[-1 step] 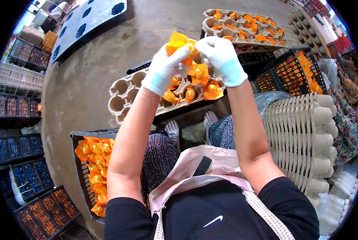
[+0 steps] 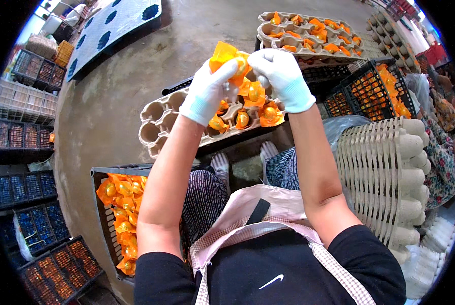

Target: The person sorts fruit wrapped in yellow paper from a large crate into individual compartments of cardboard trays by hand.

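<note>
White gloves with pale blue cuffs cover both hands, raised over a moulded pulp tray [image 2: 150,133]. My left hand [image 2: 207,91] is closed around a round fruit in an orange wrapper [image 2: 224,55], whose sheet stands up past the thumb. Fingers bent and pinched together, my right hand [image 2: 279,76] meets the wrapper's right edge; its fingertips are partly hidden. Below the hands, several wrapped fruits [image 2: 243,120] sit in the tray's right-hand cups, while the left-hand cups hold none. At my left side a black crate [image 2: 101,223] is heaped with more wrapped fruits [image 2: 123,213].
A second pulp tray [image 2: 309,51] with wrapped fruits lies ahead to the right, near a full black crate [image 2: 362,96]. Beside my right arm stands a stack of pulp trays [image 2: 385,178]. Stacked crates [image 2: 26,188] line the left; a pale pallet [image 2: 120,30] lies beyond.
The view has shifted very slightly. Both hands stay together at the wrapped fruit, with hardly any movement.
</note>
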`<action>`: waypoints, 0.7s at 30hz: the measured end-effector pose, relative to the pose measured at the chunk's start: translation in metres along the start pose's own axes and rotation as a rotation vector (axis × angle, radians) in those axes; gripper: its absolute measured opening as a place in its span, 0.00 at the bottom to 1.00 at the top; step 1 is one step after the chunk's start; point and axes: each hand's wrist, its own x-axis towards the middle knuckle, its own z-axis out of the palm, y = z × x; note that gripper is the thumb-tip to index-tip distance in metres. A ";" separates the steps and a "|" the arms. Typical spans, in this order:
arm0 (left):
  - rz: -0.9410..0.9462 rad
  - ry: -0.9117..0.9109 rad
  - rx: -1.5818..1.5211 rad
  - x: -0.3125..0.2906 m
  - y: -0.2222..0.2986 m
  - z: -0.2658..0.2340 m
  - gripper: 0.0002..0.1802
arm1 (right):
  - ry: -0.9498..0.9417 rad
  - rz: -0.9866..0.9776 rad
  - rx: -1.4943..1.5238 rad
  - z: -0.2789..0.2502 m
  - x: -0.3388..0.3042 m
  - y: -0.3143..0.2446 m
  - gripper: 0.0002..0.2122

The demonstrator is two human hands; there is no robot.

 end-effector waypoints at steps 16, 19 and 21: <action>-0.108 0.281 0.851 0.015 -0.033 -0.081 0.24 | 0.081 -0.087 -0.946 -0.065 0.066 0.046 0.13; -0.205 0.208 0.993 0.005 -0.035 -0.087 0.20 | -0.040 -0.050 -1.246 -0.052 0.085 0.088 0.12; -0.059 0.123 1.145 -0.002 -0.043 -0.098 0.17 | -0.187 0.014 -1.306 -0.037 0.097 0.114 0.14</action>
